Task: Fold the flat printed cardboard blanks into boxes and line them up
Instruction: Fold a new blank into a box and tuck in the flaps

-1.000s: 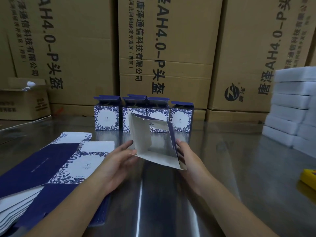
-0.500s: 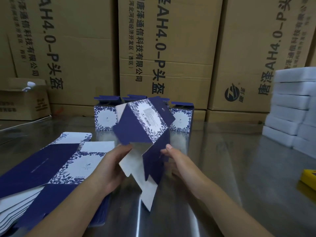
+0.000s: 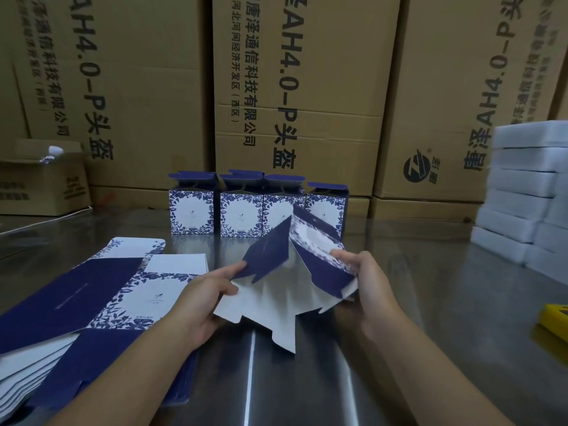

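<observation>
A half-opened blue-and-white cardboard blank (image 3: 285,290) is held above the steel table (image 3: 430,302), its white inside and loose flaps turned toward me. My left hand (image 3: 199,299) pinches its dark blue left panel. My right hand (image 3: 365,278) grips its floral right panel at the edge. A stack of flat printed blanks (image 3: 92,302) lies at the left. Behind, several folded boxes (image 3: 242,210) stand in a row with their top flaps up.
Large brown cartons (image 3: 295,87) wall off the back of the table. White foam slabs (image 3: 528,192) are stacked at the right. A yellow object (image 3: 553,321) lies at the right edge. A small open carton (image 3: 40,182) sits back left.
The blank was raised with its printed outside facing me, then tipped down and spread wider. Both hands moved apart along it, the right hand outward to the right.
</observation>
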Demonstrator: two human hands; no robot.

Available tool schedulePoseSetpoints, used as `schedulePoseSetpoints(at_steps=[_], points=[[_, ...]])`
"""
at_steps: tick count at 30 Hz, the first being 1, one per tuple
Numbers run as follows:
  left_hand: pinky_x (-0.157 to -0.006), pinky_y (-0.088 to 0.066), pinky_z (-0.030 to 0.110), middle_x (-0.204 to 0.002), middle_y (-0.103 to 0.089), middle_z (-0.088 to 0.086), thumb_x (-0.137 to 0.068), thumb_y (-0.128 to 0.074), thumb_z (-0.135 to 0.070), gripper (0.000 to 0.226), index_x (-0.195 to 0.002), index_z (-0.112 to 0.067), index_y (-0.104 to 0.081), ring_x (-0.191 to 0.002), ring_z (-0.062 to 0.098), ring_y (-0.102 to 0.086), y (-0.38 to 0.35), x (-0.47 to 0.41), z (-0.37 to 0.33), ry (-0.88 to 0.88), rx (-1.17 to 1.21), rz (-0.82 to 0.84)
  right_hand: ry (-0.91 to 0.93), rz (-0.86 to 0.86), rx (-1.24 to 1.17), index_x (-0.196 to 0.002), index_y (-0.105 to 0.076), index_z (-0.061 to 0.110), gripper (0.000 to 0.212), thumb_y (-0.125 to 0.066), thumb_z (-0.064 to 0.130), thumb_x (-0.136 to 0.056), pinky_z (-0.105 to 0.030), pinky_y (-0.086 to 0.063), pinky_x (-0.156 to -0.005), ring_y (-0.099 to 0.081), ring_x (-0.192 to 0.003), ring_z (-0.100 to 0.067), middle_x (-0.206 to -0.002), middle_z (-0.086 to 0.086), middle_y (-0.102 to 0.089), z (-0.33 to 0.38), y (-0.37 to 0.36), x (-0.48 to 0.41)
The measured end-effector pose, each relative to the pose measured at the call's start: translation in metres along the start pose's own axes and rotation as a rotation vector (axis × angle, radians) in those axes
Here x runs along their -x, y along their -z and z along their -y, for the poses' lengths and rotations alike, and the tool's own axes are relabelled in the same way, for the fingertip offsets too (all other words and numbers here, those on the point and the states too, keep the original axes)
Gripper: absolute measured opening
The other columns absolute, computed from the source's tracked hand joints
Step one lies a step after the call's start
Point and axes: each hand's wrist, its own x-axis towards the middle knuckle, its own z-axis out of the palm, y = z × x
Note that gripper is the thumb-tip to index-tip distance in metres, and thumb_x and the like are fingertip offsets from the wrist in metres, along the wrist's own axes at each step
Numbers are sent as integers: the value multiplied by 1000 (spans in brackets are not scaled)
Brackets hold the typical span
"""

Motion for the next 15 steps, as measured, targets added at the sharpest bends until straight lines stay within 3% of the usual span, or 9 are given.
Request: schedulePoseSetpoints(at_steps=[3,6,9,11,12,13,15], points=[[-52,-47,28,-98,-71,16,-80,-37,12,49,-106,-14,-70,-71,27,-63,0,-1,0,34,13,-47,-100,-44,110,-98,-66,7,22,-60,20,-82,-21,-46,-44,-60,-57,-22,-81,-12,-65,-1,13,-6],[-64,-46,35,-99,-69,17,-82,-36,13,47,-113,-6,-66,-79,30,-62,-1,-3,2,53,25,-100,-135,-65,250,-97,-66,-9,24,-65,-2,-73,-22,-42,-51,-57,-56,-22,-77,-14,-59,-8,25,-14],[-61,-48,32,-85,-72,2,-85,-36,13,50,-124,-11,-56,-74,27,-67,-1,-1,4,63,16,-91,-141,-35,172,-79,-62,5,16,-57,-10,-78,-33,-52,-49,-64,-58,-30,-71,-10,-63,-7,25,-16],[-55,-49,30,-84,-71,1,-86,-38,12,49,-126,-11,-53,-73,26,-67,-3,0,4,71,20,-89,-104,-28,106,-77,-55,10,16,-55,-3,-85,-47,-53,-40,-66,-51,-32,-69,-9,-62,-3,21,-17],[-53,-49,28,-84,-72,2,-86,-38,12,41,-114,-10,-59,-71,24,-68,-3,1,4,65,10,-70,-88,-16,114,-81,-57,12,10,-57,5,-87,-51,-52,-40,-67,-51,-32,-70,-11,-65,-1,19,-18],[-51,-50,26,-82,-74,3,-86,-38,11,39,-102,-13,-65,-67,21,-69,-4,3,2,59,-3,-39,-75,9,106,-88,-60,10,5,-59,15,-89,-52,-54,-44,-68,-56,-32,-73,-12,-69,0,17,-15],[-47,-50,22,-87,-75,3,-86,-39,6,43,-95,-22,-70,-65,17,-70,-6,7,-2,39,-3,14,-61,47,102,-102,-64,14,25,-59,35,-89,-51,-58,-69,-71,-76,-30,-90,-8,-73,-2,17,-16]])
